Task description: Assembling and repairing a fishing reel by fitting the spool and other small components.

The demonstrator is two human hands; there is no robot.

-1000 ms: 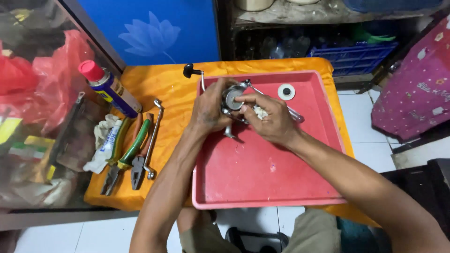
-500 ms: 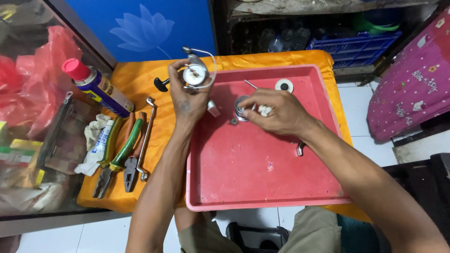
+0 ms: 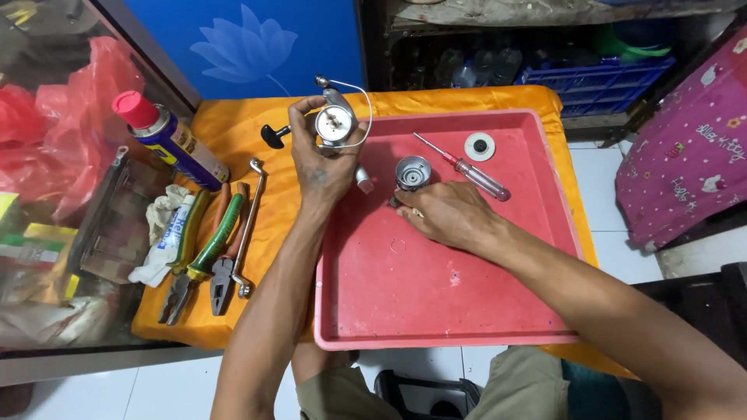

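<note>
Seen from the head camera, looking down, a person worked at a small table covered in orange cloth, with a red plastic tray set on it. The left hand was curled tight around a silver fishing reel body, held up over the tray's far left corner, its wire bail arching to the right and its black handle knob poking out to the left. The right hand rested palm down on the tray floor, fingers loosely bent, fingertips touching the base of a silver spool that stood upright in the tray; whether it pinched the spool could not be told. Just beside the spool lay a screwdriver with a clear handle, and near that a small white ring. On the cloth left of the tray lay pliers, a wrench, a tube on a white rag and a blue spray can with a red cap.
</note>
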